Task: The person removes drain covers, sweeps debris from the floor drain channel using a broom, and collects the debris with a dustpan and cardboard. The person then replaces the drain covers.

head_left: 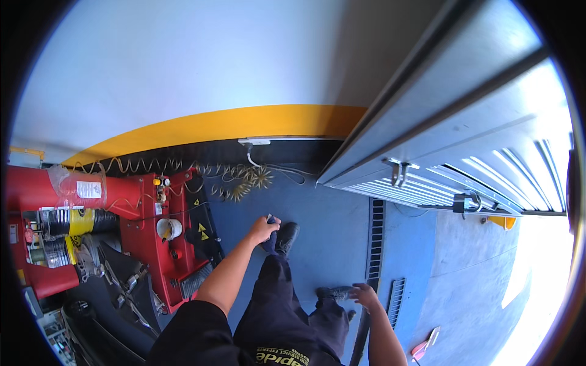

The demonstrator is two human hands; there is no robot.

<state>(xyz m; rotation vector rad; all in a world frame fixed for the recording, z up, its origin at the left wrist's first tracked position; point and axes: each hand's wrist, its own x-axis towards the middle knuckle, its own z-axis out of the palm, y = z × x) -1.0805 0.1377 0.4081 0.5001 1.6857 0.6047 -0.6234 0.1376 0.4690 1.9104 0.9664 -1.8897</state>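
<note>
Your black sleeve [189, 335] and dark trousers [287, 317] fill the lower edge, closest to the lens. Your left hand [262, 230] is extended forward with the fingers curled tight around a small dark-blue cloth [270, 241]; the cloth is bunched, part of it poking above the knuckles and part hanging below the palm, just over your forward black shoe [287, 235]. Your right hand [365, 295] hangs lower, beside your rear shoe [332, 293], fingers loosely bent; whether it grips the dark hose [361, 332] running beneath it cannot be told.

Labels and signs: two small yellow triangular warning stickers [202, 230] sit on the black panel of the red machine [152, 238] to your left. A white rectangular label [89, 190] lies under clear plastic wrap on the machine's upper arm. A yellow band wraps a black ribbed cylinder [82, 221]. A white cup-shaped part [168, 229] is mounted on the red front.

Surface and room: blue-grey painted floor [329, 232], with a slotted drain grate [376, 241] running along it. A coiled yellowish air line [238, 183] lies at the wall foot. The wall [183, 67] is white above a curved yellow stripe [244, 122], then black. A grey roll-up door [464, 122] stands to your right, with bright daylight beyond.
</note>
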